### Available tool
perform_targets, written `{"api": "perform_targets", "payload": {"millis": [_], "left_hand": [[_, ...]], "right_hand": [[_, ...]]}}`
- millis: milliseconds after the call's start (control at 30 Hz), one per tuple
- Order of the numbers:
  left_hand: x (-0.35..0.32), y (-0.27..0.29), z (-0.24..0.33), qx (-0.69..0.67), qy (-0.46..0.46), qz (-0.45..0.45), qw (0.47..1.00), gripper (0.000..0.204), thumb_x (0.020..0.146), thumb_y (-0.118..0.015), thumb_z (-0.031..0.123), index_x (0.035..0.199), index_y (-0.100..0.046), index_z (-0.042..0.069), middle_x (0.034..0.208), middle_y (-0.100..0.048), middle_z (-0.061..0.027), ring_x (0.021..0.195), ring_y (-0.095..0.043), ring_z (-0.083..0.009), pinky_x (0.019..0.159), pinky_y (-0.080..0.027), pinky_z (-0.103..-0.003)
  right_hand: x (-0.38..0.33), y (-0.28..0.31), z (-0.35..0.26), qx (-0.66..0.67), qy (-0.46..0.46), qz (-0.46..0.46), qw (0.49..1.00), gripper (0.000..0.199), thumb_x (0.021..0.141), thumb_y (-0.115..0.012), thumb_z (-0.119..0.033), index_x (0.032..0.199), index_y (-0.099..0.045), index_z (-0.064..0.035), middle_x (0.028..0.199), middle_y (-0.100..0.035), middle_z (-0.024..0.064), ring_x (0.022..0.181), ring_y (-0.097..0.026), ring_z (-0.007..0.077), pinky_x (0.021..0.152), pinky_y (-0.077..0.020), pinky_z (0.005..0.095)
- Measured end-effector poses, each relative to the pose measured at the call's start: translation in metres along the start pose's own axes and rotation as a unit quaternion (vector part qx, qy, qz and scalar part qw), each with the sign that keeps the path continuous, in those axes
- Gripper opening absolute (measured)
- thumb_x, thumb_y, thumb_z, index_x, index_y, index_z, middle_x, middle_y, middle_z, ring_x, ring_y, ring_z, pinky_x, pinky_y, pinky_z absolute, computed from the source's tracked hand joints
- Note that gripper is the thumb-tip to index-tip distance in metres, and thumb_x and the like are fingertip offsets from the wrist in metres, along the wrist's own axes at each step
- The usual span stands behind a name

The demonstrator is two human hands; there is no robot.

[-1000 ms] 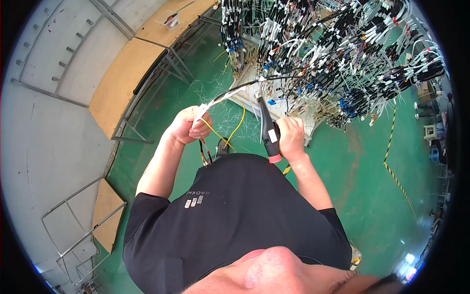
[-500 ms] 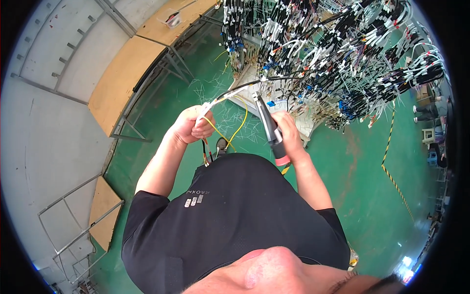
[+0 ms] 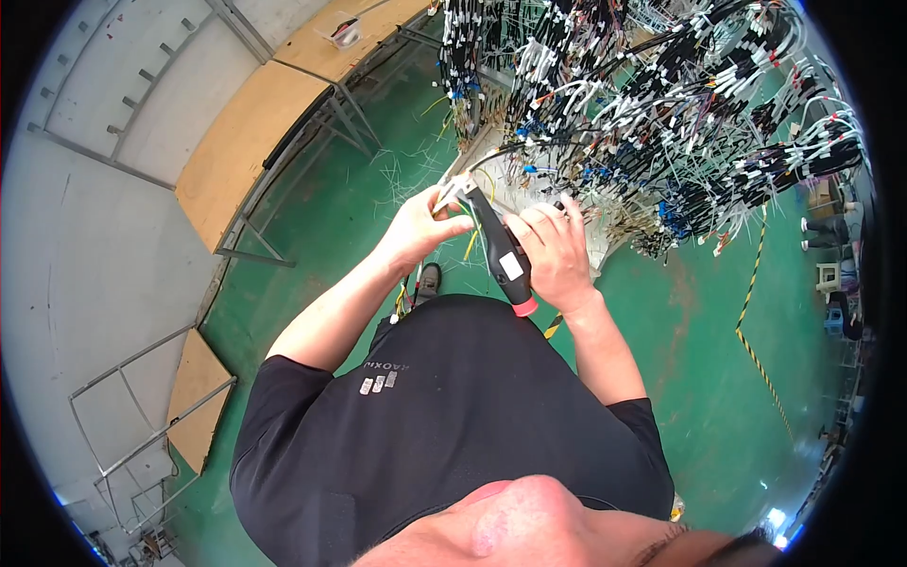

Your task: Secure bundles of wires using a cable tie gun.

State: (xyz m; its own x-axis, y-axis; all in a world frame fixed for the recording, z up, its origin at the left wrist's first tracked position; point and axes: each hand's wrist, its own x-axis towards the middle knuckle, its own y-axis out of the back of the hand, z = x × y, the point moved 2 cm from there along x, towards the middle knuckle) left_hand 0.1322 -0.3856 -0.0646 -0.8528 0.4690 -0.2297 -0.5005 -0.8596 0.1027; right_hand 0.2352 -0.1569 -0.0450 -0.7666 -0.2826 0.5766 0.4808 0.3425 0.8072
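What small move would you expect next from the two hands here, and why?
Probably squeezing the black tool: the right hand grips its handle, its tip sits at the white wire ends that the left hand pinches.

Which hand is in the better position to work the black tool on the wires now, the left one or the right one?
Probably the right hand. It already grips the black tool by its body, tip toward the white wires. The left hand is busy pinching those wires at the tip.
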Motion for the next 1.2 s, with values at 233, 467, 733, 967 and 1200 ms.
{"api": "perform_targets", "payload": {"millis": [233, 467, 733, 967, 1200], "left_hand": [[0.005, 0.01, -0.008, -0.137, 0.041, -0.003, 0.99, 0.018, 0.1, -0.076, 0.022, 0.095, -0.062, 0.012, 0.071, -0.044, 0.0109, 0.057, -0.033, -0.0017, 0.051, -0.025, -0.023], [-0.004, 0.042, 0.004, -0.341, 0.062, -0.211, 0.914, 0.043, 0.114, -0.049, 0.041, 0.089, -0.062, 0.008, 0.059, -0.031, 0.0067, 0.05, -0.025, -0.0069, 0.045, -0.021, -0.027], [-0.004, 0.047, 0.004, -0.236, 0.086, -0.229, 0.941, 0.056, 0.116, -0.044, 0.045, 0.084, -0.066, 0.004, 0.059, -0.03, 0.009, 0.051, -0.022, -0.0055, 0.046, -0.018, -0.026], [-0.016, 0.046, 0.01, -0.045, 0.08, -0.217, 0.972, 0.069, 0.112, -0.044, 0.058, 0.086, -0.07, 0.0, 0.057, -0.04, 0.0061, 0.051, -0.032, -0.007, 0.05, -0.025, -0.026], [-0.019, 0.032, 0.029, 0.138, 0.014, -0.046, 0.989, 0.04, 0.106, -0.067, 0.025, 0.141, -0.062, 0.007, 0.078, -0.069, -0.0045, 0.06, -0.062, -0.0125, 0.06, -0.052, -0.031]], "right_hand": [[-0.003, 0.005, 0.007, 0.076, -0.035, 0.058, 0.995, 0.035, 0.088, -0.068, -0.009, 0.122, -0.071, -0.0091, 0.114, -0.067, 0.0075, 0.114, -0.065, 0.0278, 0.119, -0.0378, 0.0552], [-0.065, -0.045, 0.052, 0.442, -0.27, -0.019, 0.855, 0.047, 0.089, -0.082, -0.012, 0.133, -0.066, -0.003, 0.122, -0.073, 0.0109, 0.11, -0.07, 0.0225, 0.095, -0.0537, 0.037], [-0.052, -0.075, 0.035, 0.591, -0.264, -0.028, 0.762, 0.056, 0.095, -0.081, -0.02, 0.145, -0.061, -0.0056, 0.131, -0.071, 0.0076, 0.126, -0.063, 0.0218, 0.111, -0.0468, 0.0397], [-0.053, -0.081, 0.033, 0.619, -0.245, -0.042, 0.745, 0.049, 0.096, -0.08, -0.021, 0.14, -0.064, -0.004, 0.129, -0.071, 0.008, 0.125, -0.064, 0.0211, 0.111, -0.0464, 0.0389], [-0.052, -0.076, 0.023, 0.617, -0.233, -0.065, 0.749, 0.049, 0.094, -0.08, -0.022, 0.137, -0.066, -0.0036, 0.128, -0.071, 0.0091, 0.123, -0.063, 0.0217, 0.11, -0.0467, 0.039]]}}
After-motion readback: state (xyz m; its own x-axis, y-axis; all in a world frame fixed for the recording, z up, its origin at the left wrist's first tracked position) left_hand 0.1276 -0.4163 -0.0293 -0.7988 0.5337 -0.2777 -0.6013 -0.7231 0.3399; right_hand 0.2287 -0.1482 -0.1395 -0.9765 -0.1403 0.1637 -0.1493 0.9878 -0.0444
